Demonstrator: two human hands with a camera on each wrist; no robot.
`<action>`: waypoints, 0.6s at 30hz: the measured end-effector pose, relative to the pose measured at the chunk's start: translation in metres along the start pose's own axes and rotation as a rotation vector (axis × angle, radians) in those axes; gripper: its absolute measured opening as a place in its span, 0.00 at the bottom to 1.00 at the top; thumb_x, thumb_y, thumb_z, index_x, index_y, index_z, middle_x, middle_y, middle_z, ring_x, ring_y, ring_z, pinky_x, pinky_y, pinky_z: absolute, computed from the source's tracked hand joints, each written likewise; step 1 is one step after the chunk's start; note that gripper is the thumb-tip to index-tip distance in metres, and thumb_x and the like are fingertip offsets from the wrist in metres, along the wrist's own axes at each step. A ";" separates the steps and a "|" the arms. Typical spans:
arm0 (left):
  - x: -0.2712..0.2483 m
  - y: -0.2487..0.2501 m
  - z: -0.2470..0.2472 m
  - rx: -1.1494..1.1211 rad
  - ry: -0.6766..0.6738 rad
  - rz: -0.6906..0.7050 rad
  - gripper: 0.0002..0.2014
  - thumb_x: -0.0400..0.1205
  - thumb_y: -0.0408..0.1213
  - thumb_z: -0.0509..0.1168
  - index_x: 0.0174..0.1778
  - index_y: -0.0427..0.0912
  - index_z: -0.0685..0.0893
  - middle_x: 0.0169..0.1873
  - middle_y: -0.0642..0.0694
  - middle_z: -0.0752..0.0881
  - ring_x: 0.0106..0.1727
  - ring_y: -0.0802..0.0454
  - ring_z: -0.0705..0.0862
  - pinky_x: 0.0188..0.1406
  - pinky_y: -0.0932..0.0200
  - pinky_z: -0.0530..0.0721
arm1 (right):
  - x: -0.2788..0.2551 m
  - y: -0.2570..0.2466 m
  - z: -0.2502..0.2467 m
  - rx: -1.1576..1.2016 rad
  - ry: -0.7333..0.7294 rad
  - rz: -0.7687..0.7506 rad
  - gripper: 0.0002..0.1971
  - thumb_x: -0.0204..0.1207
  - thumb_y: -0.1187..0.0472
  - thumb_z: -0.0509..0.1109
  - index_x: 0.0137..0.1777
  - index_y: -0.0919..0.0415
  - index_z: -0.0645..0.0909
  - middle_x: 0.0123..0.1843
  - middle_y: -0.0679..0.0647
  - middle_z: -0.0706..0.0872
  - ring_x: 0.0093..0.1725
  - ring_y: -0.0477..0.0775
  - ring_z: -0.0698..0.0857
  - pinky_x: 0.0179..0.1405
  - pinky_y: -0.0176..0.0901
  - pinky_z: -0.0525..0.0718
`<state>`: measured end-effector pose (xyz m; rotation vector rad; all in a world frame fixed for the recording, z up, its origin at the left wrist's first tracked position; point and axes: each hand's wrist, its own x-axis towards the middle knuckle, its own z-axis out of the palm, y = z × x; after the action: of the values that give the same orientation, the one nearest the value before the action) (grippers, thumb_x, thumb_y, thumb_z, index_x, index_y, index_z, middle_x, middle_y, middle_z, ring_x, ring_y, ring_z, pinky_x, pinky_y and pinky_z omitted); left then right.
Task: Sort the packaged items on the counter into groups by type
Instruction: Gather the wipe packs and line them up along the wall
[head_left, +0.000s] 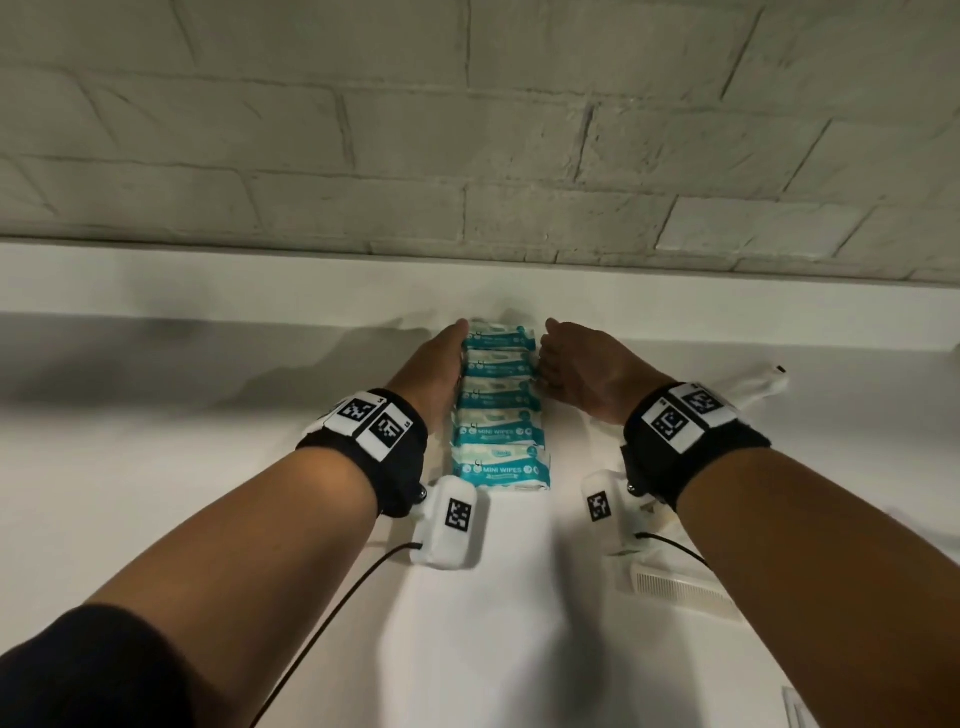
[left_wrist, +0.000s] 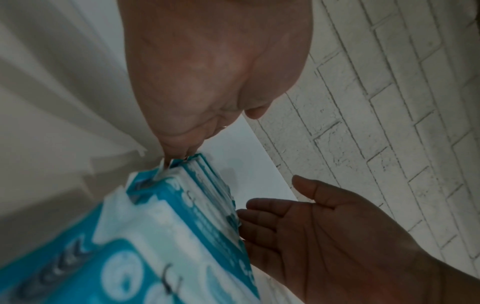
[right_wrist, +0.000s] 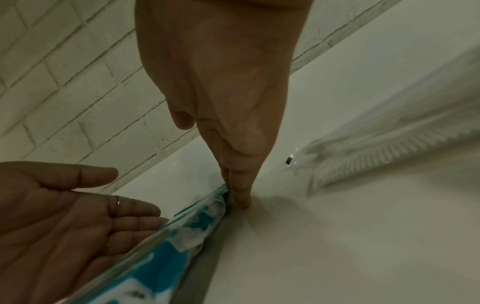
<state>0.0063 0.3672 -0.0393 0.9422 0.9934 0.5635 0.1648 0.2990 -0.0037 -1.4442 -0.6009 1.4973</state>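
Your left hand (head_left: 434, 364) lies flat, fingers straight, pressed along the left edge of the row of teal-and-white plastic wipe packs (head_left: 500, 405). Your right hand (head_left: 584, 366) stands on the right edge with its fingers pointing down, their tips against the packs' side seam and the white counter (head_left: 182, 467). Neither hand grips anything; both only push inward. The row runs from near you to far, towards the white-painted brick wall (head_left: 467, 130), five packs overlapping like shingles at the middle of the counter.

The main risk, as I judge it, is squeezing too hard from both sides. The packs are soft and slick, so one could buckle upward or slide over its neighbour and spoil the line. Your hands bear on the far packs only, so the two nearest you could stay skewed or swing out. On your right, the clear-wrapped white comb (head_left: 680, 590) lies near your forearm, and a second clear packet (head_left: 763, 384) lies beyond your wrist. A wide pull-back of that arm might drag them into the wipes group.

The two nearest packs read "MINI WIPES" in white on teal. The smaller print and logo above it are too blurred to read.
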 end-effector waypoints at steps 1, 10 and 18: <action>0.000 0.000 0.000 -0.007 -0.005 -0.009 0.29 0.83 0.57 0.49 0.64 0.39 0.82 0.56 0.34 0.89 0.59 0.37 0.87 0.68 0.36 0.78 | -0.002 0.000 0.002 0.013 -0.014 0.000 0.14 0.84 0.50 0.59 0.39 0.54 0.75 0.34 0.50 0.83 0.39 0.49 0.82 0.44 0.41 0.80; -0.026 -0.003 0.000 0.029 0.006 0.055 0.20 0.90 0.47 0.44 0.37 0.48 0.75 0.19 0.61 0.86 0.39 0.58 0.86 0.48 0.58 0.79 | -0.036 0.017 0.013 -1.574 -0.250 -0.090 0.66 0.59 0.38 0.79 0.83 0.47 0.32 0.84 0.49 0.30 0.84 0.55 0.37 0.83 0.63 0.46; -0.021 -0.004 -0.003 0.078 0.012 -0.006 0.27 0.86 0.57 0.45 0.57 0.47 0.87 0.55 0.42 0.90 0.59 0.45 0.88 0.67 0.46 0.81 | -0.029 0.032 0.023 -1.739 -0.217 -0.179 0.57 0.68 0.37 0.70 0.85 0.55 0.35 0.85 0.53 0.33 0.84 0.53 0.36 0.83 0.63 0.46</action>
<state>-0.0061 0.3507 -0.0337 1.0060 1.0345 0.5292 0.1302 0.2653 -0.0125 -2.2398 -2.4346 0.7571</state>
